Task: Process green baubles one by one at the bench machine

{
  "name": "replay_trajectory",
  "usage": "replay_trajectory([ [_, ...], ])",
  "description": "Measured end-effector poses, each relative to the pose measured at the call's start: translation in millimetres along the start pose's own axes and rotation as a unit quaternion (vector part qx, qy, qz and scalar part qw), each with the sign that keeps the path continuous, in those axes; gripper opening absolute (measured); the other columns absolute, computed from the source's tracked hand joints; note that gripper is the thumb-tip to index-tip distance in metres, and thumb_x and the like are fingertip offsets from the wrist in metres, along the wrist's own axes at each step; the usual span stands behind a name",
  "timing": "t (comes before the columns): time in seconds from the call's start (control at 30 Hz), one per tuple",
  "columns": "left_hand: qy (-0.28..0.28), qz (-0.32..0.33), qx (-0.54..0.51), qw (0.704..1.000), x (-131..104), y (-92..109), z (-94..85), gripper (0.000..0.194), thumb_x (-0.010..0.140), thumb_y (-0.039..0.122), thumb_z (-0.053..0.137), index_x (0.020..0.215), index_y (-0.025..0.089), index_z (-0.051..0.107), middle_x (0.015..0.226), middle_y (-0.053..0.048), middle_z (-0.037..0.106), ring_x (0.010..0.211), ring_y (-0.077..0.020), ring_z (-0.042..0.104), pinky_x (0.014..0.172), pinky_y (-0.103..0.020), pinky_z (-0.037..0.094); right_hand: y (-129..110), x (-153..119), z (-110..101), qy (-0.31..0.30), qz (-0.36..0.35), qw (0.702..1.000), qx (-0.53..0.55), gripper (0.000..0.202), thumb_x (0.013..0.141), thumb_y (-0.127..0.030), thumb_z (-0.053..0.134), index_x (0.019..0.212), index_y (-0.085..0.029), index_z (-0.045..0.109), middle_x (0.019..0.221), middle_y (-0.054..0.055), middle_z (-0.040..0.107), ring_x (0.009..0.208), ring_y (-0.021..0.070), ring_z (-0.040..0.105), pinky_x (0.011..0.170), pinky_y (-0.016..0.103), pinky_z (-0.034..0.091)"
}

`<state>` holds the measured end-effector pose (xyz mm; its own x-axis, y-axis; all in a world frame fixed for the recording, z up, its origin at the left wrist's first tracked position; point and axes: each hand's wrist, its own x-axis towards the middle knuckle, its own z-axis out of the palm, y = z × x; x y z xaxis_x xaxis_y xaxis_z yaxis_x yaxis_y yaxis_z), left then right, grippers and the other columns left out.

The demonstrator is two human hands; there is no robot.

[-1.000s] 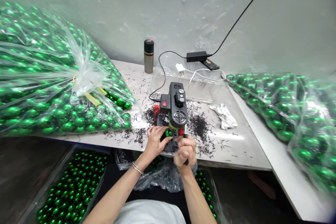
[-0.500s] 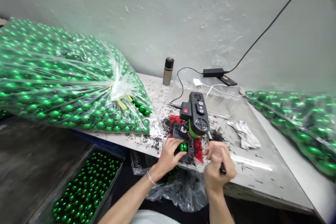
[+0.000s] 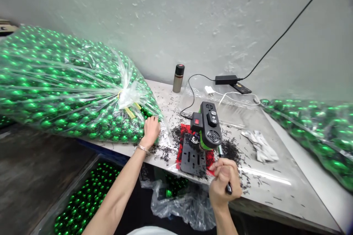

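Observation:
My left hand is at the gap in a clear plastic bag full of shiny green balls. Its fingers are curled and the fingertips are hidden at the opening, so what they grasp does not show. My right hand is wrapped round the black-ended lever of a small black-and-green bench machine, which looks like a mini drill press. The machine's slotted black base plate lies bare on a red mat. Small black scraps surround it.
A crate of green balls sits low at left; crumpled clear plastic hangs below the table edge. On the table are a bottle, a power adapter with cables, and a white glove. Another bag of green balls lies at right.
My left hand has moved from the base plate up and left to the bag's opening. The green ball is gone from the plate. My right hand stays on the lever, slightly lower.

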<state>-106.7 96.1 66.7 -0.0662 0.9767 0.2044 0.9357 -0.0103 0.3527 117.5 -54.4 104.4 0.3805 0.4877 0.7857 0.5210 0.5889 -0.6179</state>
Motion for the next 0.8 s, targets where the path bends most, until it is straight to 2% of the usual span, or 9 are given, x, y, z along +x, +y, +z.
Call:
replay_trajectory([
  [0.13, -0.041, -0.018, -0.009, 0.999, 22, 2, -4.6, 0.017, 0.086, 0.011, 0.063, 0.101, 0.008, 0.069, 0.103, -0.021, 0.070, 0.105, -0.0339, 0.066, 0.093, -0.042, 0.047, 3, -5, -2, -0.005, 0.013, 1.000, 0.006, 0.035, 0.097, -0.013, 0.045, 0.063, -0.020, 0.047, 0.070, -0.001, 0.053, 0.059, 0.0105, 0.054, 0.053, 0.026, 0.043],
  [0.2, -0.043, -0.020, -0.023, 0.999, 17, 1, -5.7, 0.020, 0.089, 0.017, 0.062, 0.107, 0.009, 0.068, 0.105, -0.018, 0.071, 0.099, -0.0318, 0.068, 0.086, -0.040, 0.050, 5, -6, -3, -0.010, 0.010, 1.000, 0.006, 0.034, 0.097, -0.013, 0.045, 0.063, -0.020, 0.048, 0.070, -0.001, 0.053, 0.059, 0.0109, 0.054, 0.053, 0.026, 0.043],
  [0.27, -0.045, -0.033, -0.123, 0.991, 5, -1, -7.1, 0.029, 0.093, 0.027, 0.061, 0.117, 0.012, 0.066, 0.103, -0.014, 0.072, 0.092, -0.0281, 0.070, 0.080, -0.036, 0.052, 6, -7, -4, -0.017, 0.006, 1.000, 0.007, 0.034, 0.096, -0.013, 0.046, 0.063, -0.020, 0.048, 0.070, -0.001, 0.053, 0.059, 0.0112, 0.054, 0.052, 0.026, 0.042],
  [0.33, -0.063, -0.060, -0.327, 0.941, -12, 0, -7.9, 0.040, 0.090, 0.039, 0.065, 0.122, 0.014, 0.064, 0.100, -0.010, 0.073, 0.087, -0.0241, 0.070, 0.076, -0.033, 0.053, 6, -6, -4, -0.020, 0.003, 1.000, 0.007, 0.034, 0.096, -0.012, 0.046, 0.064, -0.020, 0.048, 0.069, -0.001, 0.052, 0.059, 0.0115, 0.054, 0.053, 0.027, 0.042],
  [0.43, -0.114, -0.116, -0.587, 0.793, -42, 12, -4.2, 0.053, 0.075, 0.052, 0.078, 0.112, 0.015, 0.069, 0.093, -0.006, 0.072, 0.079, -0.0187, 0.070, 0.070, -0.029, 0.053, 4, -6, -4, -0.019, 0.004, 1.000, 0.005, 0.033, 0.096, -0.011, 0.045, 0.065, -0.020, 0.048, 0.069, -0.001, 0.052, 0.061, 0.0118, 0.055, 0.055, 0.027, 0.043],
  [0.5, -0.152, -0.146, -0.646, 0.734, -61, 26, 2.5, 0.057, 0.065, 0.054, 0.085, 0.104, 0.015, 0.071, 0.084, -0.004, 0.069, 0.071, -0.0151, 0.067, 0.064, -0.025, 0.050, 4, -6, -4, -0.024, 0.010, 1.000, 0.002, 0.032, 0.097, -0.011, 0.044, 0.067, -0.021, 0.048, 0.071, -0.001, 0.053, 0.062, 0.0117, 0.055, 0.056, 0.027, 0.044],
  [0.57, -0.198, -0.158, -0.655, 0.712, -78, 41, 12.1, 0.060, 0.064, 0.055, 0.085, 0.105, 0.013, 0.071, 0.072, 0.000, 0.065, 0.060, -0.0110, 0.060, 0.056, -0.022, 0.044, 3, -6, -6, -0.036, 0.014, 0.999, -0.005, 0.031, 0.097, -0.011, 0.044, 0.067, -0.021, 0.047, 0.073, -0.001, 0.054, 0.063, 0.0119, 0.056, 0.056, 0.027, 0.044],
  [0.67, -0.260, -0.144, -0.610, 0.734, -94, 61, 28.3, 0.066, 0.071, 0.056, 0.080, 0.118, 0.011, 0.068, 0.056, 0.006, 0.056, 0.046, -0.0080, 0.045, 0.048, -0.022, 0.035, 3, -5, -8, -0.054, 0.008, 0.998, -0.018, 0.030, 0.097, -0.012, 0.044, 0.069, -0.022, 0.047, 0.074, 0.000, 0.056, 0.064, 0.0127, 0.057, 0.057, 0.027, 0.045],
  [0.8, -0.246, -0.055, -0.490, 0.834, -100, 73, 41.5, 0.053, 0.082, 0.044, 0.072, 0.124, 0.013, 0.068, 0.053, 0.006, 0.056, 0.049, -0.0124, 0.051, 0.054, -0.025, 0.041, 3, -5, -10, -0.064, 0.002, 0.998, -0.017, 0.027, 0.096, -0.013, 0.044, 0.071, -0.022, 0.048, 0.074, 0.000, 0.056, 0.066, 0.0134, 0.057, 0.058, 0.028, 0.046],
])
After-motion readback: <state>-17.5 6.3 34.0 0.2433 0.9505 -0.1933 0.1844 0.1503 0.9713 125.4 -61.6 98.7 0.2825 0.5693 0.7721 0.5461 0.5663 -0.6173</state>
